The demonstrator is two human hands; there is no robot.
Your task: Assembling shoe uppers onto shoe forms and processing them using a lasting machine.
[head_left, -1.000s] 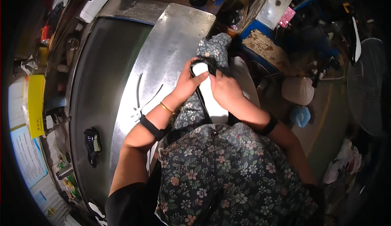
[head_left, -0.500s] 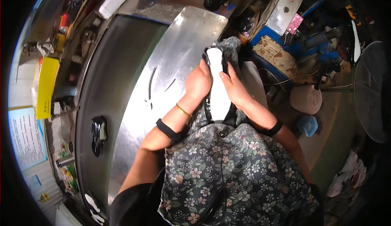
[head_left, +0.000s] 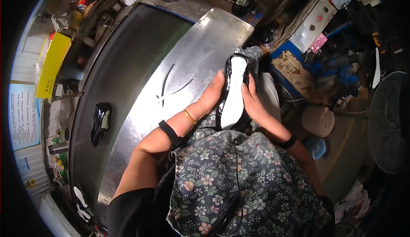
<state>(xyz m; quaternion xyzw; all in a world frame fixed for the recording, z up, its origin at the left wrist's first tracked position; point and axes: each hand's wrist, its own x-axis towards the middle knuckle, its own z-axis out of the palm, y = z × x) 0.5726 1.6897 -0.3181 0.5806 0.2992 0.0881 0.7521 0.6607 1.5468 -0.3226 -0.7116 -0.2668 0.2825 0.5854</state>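
To the person's left, a dark belt (head_left: 141,45) runs outward, with a shiny metal panel (head_left: 192,45) along its right edge. A floral apron (head_left: 252,177) covers the person's front, and a round fan (head_left: 390,126) stands at the far right.

Just off the panel's right edge, a glossy black shoe (head_left: 232,96) is held over the person's lap, its white sole facing up. The shoe's long axis runs outward from the person, the far end leaning slightly right. The narrower end of the sole points away, and the broader end points back at the apron, close to it.

The right hand (head_left: 253,102) holds the shoe's right side, thumb at the edge of the sole and fingers along the black upper. The left hand (head_left: 212,92) is at the shoe's left side; most of its fingers are hidden, so I cannot tell how far they are closed.

A second shoe (head_left: 101,124), black too, lies toward the belt's left edge, lengthwise with it. Two thin black strips (head_left: 183,86) lie near the middle of the panel.
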